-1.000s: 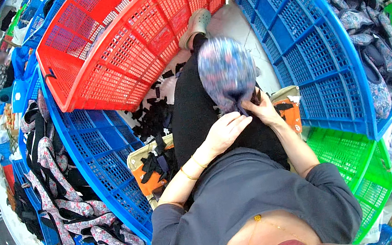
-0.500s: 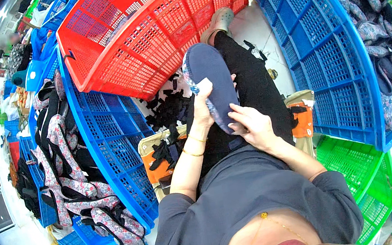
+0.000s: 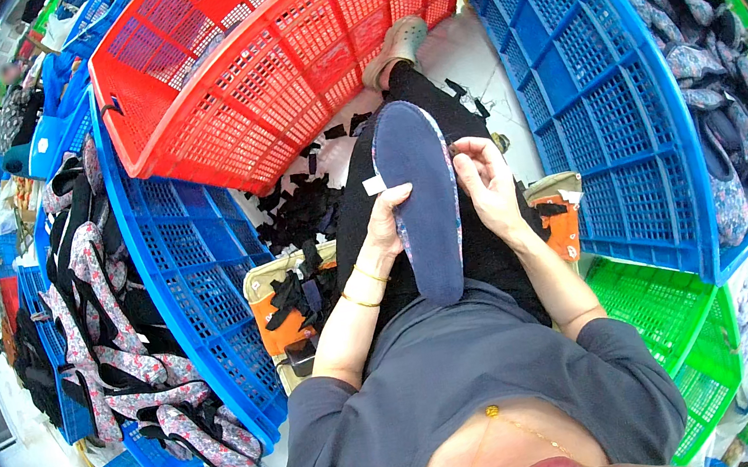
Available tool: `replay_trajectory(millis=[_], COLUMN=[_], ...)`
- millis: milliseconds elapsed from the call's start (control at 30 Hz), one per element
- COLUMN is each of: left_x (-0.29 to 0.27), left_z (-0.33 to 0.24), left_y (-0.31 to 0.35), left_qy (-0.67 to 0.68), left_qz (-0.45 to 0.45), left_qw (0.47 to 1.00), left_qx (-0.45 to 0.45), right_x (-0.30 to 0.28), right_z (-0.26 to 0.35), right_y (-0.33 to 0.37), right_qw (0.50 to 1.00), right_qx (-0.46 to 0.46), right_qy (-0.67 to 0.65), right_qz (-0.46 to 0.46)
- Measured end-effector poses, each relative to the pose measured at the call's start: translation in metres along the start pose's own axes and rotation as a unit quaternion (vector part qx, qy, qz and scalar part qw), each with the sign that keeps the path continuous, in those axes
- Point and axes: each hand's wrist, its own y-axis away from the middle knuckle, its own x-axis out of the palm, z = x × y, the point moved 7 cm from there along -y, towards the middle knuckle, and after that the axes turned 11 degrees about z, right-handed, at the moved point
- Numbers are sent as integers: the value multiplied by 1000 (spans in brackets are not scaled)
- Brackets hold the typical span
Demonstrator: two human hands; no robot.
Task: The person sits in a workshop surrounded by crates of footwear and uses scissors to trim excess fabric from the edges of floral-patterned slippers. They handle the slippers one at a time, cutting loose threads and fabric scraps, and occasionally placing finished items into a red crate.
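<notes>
over the black trousers [image 3: 352, 200], sole up, a slipper [image 3: 414, 180] points away from the body, narrower end at the grey shirt [image 3: 477, 353]: smooth navy sole, flowery fabric rim. the left hand [image 3: 383, 230], nearer, pinches its left edge; the right hand [image 3: 490, 188] curls beside the right edge, fingertips close, grip unclear. a small white tag [image 3: 374, 185] juts left.
</notes>
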Motion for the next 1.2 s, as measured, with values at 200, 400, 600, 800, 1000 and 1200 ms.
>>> replay_trajectory(millis=[200, 400, 600, 800, 1000, 1200], left_x=[2, 30, 84, 25, 6, 44], left_z=[3, -193, -352, -208, -122, -111], left_y=[5, -8, -22, -52, -68, -74], left_qy=[-11, -346, -125, -151, -123, -228], left_qz=[-5, -166, 35, -88, -55, -21], left_qw=[999, 869, 858, 927, 964, 958], left_qx=[-32, 313, 497, 331, 229, 175], right_x=[2, -55, -186, -343, -365, -227], right_z=[13, 33, 146, 215, 208, 205], right_y=[-9, -22, -34, -33, -16, 15], right_qw=[998, 984, 915, 626, 667, 863], right_qx=[-56, -67, -142, 233, 196, -317], right_qy=[40, -137, 260, 590, 521, 184], right_qz=[5, -91, -274, -454, -495, -349])
